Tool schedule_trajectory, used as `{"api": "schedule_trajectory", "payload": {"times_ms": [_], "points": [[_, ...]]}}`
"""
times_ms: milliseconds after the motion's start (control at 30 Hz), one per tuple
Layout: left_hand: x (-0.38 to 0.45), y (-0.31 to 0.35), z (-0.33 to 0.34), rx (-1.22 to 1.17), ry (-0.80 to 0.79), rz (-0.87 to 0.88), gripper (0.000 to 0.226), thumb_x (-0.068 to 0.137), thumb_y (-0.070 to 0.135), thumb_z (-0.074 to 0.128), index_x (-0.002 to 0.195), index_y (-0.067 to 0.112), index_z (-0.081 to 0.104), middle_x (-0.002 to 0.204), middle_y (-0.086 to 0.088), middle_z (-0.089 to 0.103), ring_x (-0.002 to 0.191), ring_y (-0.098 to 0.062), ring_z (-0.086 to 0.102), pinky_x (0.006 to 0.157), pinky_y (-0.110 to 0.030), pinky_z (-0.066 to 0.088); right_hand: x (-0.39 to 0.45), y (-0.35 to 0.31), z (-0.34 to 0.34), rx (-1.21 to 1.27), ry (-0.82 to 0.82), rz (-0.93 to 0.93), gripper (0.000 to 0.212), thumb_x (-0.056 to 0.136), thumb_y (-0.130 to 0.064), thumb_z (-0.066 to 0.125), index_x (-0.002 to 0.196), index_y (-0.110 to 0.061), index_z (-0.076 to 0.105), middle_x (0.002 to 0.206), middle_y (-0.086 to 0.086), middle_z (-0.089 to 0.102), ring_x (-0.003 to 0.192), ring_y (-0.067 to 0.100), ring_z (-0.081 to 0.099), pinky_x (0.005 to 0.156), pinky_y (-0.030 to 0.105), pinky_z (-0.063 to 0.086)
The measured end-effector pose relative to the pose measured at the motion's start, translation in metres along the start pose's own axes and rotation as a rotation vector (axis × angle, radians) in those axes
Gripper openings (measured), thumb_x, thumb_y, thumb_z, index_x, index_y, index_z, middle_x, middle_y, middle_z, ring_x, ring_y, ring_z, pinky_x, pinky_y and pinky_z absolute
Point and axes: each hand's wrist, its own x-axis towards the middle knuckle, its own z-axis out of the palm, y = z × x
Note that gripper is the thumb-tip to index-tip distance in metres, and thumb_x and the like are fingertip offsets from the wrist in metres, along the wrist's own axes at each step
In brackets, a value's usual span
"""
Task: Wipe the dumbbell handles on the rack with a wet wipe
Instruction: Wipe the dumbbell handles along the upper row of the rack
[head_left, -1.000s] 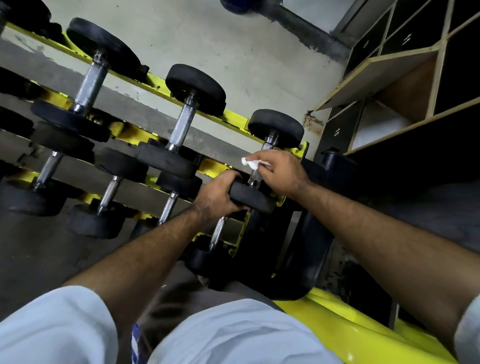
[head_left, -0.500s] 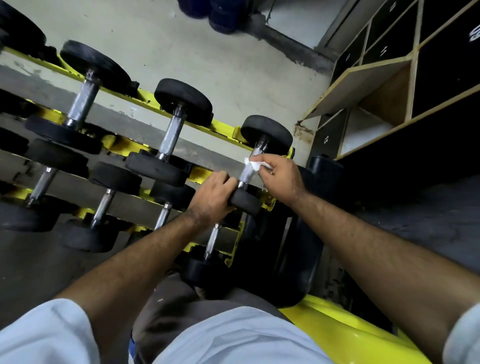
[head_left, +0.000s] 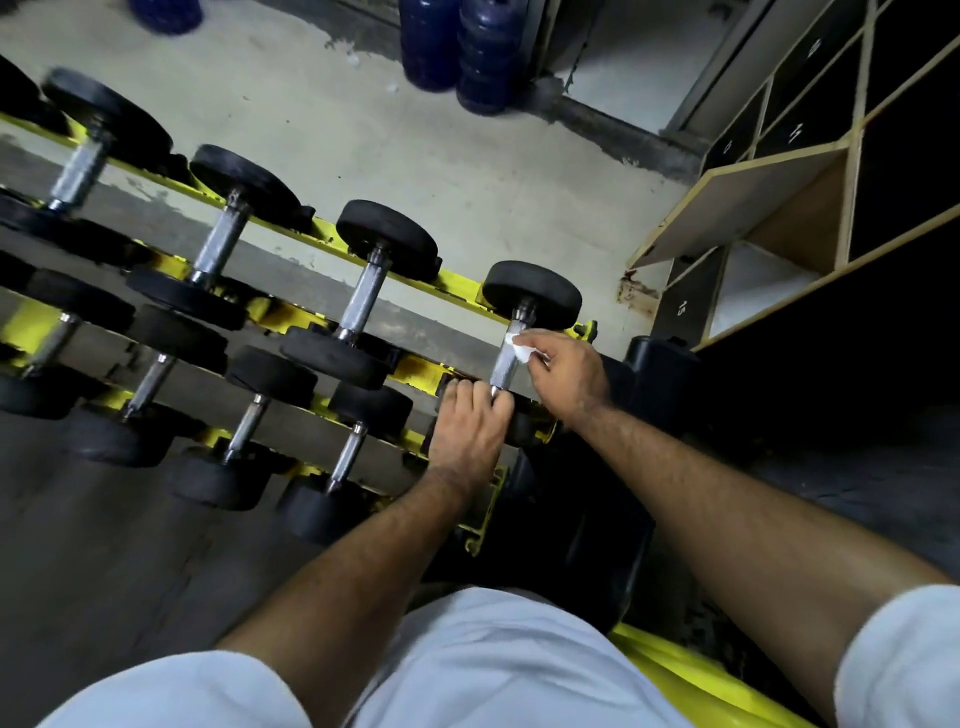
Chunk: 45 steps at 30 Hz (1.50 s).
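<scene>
A yellow rack (head_left: 457, 287) holds rows of black-headed dumbbells with metal handles. At the right end of the top row sits the dumbbell (head_left: 535, 291) I am working on. My right hand (head_left: 566, 371) pinches a white wet wipe (head_left: 519, 351) against the upper part of its metal handle (head_left: 505, 366). My left hand (head_left: 467, 431) grips the near head of the same dumbbell, its fingers curled over the top and hiding most of that head. The wipe is partly hidden by my right fingers.
More dumbbells (head_left: 363, 296) fill the top and lower rows to the left. Wooden cubby shelves (head_left: 779, 208) stand at the right. Blue weights (head_left: 457, 47) sit on the concrete floor at the back. A black stand (head_left: 660, 374) is just right of the rack's end.
The view has tilted up, showing more floor and the blue weights. My right hand with the wipe has slid up the handle toward the far head. My left hand stays on the near head.
</scene>
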Motion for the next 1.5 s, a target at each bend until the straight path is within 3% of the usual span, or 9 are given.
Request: {"api": "schedule_trajectory", "payload": {"times_ms": [200, 400, 567, 800, 967, 1133, 1267, 1400, 1500], "points": [[-0.002, -0.002, 0.004, -0.036, 0.052, -0.003, 0.037, 0.078, 0.012, 0.062, 0.113, 0.014, 0.048, 0.102, -0.012, 0.049, 0.101, -0.032, 0.048, 0.107, -0.048, 0.038, 0.004, 0.005, 0.000, 0.002, -0.033, -0.015, 0.031, 0.087, -0.004, 0.064, 0.113, -0.016, 0.076, 0.119, -0.004, 0.072, 0.109, 0.012, 0.065, 0.098, 0.017, 0.045], [0.001, -0.022, 0.009, -0.063, 0.095, 0.090, 0.043, 0.080, 0.011, 0.060, 0.121, 0.012, 0.048, 0.102, -0.012, 0.051, 0.099, -0.030, 0.050, 0.098, -0.043, 0.045, 0.007, 0.002, 0.006, -0.019, -0.041, -0.143, 0.033, 0.085, -0.003, 0.063, 0.112, -0.017, 0.076, 0.119, -0.005, 0.072, 0.110, 0.012, 0.066, 0.100, 0.025, 0.050], [-0.007, -0.040, 0.015, -0.421, 0.109, 0.041, 0.064, 0.069, 0.020, 0.073, 0.128, 0.014, 0.048, 0.120, -0.010, 0.051, 0.112, -0.029, 0.049, 0.099, -0.041, 0.045, 0.021, 0.009, 0.017, -0.205, -0.142, -0.246, 0.041, 0.086, -0.004, 0.063, 0.124, -0.020, 0.070, 0.131, -0.001, 0.066, 0.126, 0.017, 0.057, 0.110, 0.029, 0.041], [-0.011, -0.049, 0.005, -0.889, 0.063, -0.068, 0.056, 0.081, 0.041, 0.069, 0.129, 0.014, 0.058, 0.126, 0.004, 0.052, 0.113, -0.010, 0.054, 0.099, -0.025, 0.045, 0.016, 0.018, 0.035, -0.352, -0.178, -0.261, 0.048, 0.090, -0.003, 0.053, 0.137, -0.014, 0.059, 0.145, 0.007, 0.054, 0.136, 0.028, 0.048, 0.112, 0.040, 0.041], [-0.008, -0.050, 0.007, -0.848, 0.059, -0.071, 0.048, 0.087, 0.043, 0.064, 0.127, 0.016, 0.058, 0.122, 0.004, 0.054, 0.110, -0.014, 0.055, 0.094, -0.036, 0.049, 0.029, 0.031, 0.027, -0.495, -0.353, -0.590, 0.047, 0.093, -0.011, 0.045, 0.138, -0.013, 0.058, 0.150, 0.009, 0.049, 0.143, 0.028, 0.040, 0.119, 0.044, 0.031], [-0.008, -0.049, 0.004, -0.837, 0.063, -0.086, 0.049, 0.087, 0.041, 0.069, 0.127, 0.017, 0.055, 0.122, 0.004, 0.055, 0.110, -0.014, 0.055, 0.089, -0.034, 0.050, 0.045, 0.027, 0.020, -0.540, -0.347, -0.492, 0.052, 0.093, -0.004, 0.049, 0.144, -0.015, 0.052, 0.154, 0.007, 0.045, 0.146, 0.026, 0.034, 0.121, 0.041, 0.023], [-0.011, -0.051, 0.006, -0.942, 0.108, -0.205, 0.055, 0.081, 0.038, 0.075, 0.127, 0.015, 0.055, 0.122, 0.003, 0.058, 0.111, -0.012, 0.055, 0.093, -0.027, 0.046, 0.039, 0.029, 0.020, -0.585, -0.589, -0.807, 0.049, 0.091, -0.009, 0.059, 0.139, -0.021, 0.058, 0.148, 0.003, 0.052, 0.142, 0.024, 0.042, 0.120, 0.043, 0.026], [-0.007, -0.054, 0.009, -0.976, 0.012, -0.277, 0.064, 0.078, 0.048, 0.076, 0.131, 0.022, 0.051, 0.126, 0.005, 0.054, 0.110, -0.010, 0.054, 0.094, -0.026, 0.046, 0.063, 0.026, 0.012, -0.565, -0.441, -0.569, 0.046, 0.086, -0.002, 0.059, 0.126, -0.023, 0.068, 0.139, 0.003, 0.061, 0.133, 0.024, 0.053, 0.110, 0.043, 0.039], [-0.001, -0.059, 0.010, -1.030, -0.038, -0.288, 0.061, 0.074, 0.049, 0.079, 0.123, 0.023, 0.055, 0.116, 0.007, 0.058, 0.102, -0.011, 0.058, 0.090, -0.033, 0.052, 0.040, 0.017, 0.019, -0.595, -0.671, -0.728, 0.047, 0.090, -0.008, 0.060, 0.133, -0.026, 0.062, 0.144, 0.002, 0.056, 0.139, 0.022, 0.045, 0.120, 0.042, 0.026]]}}
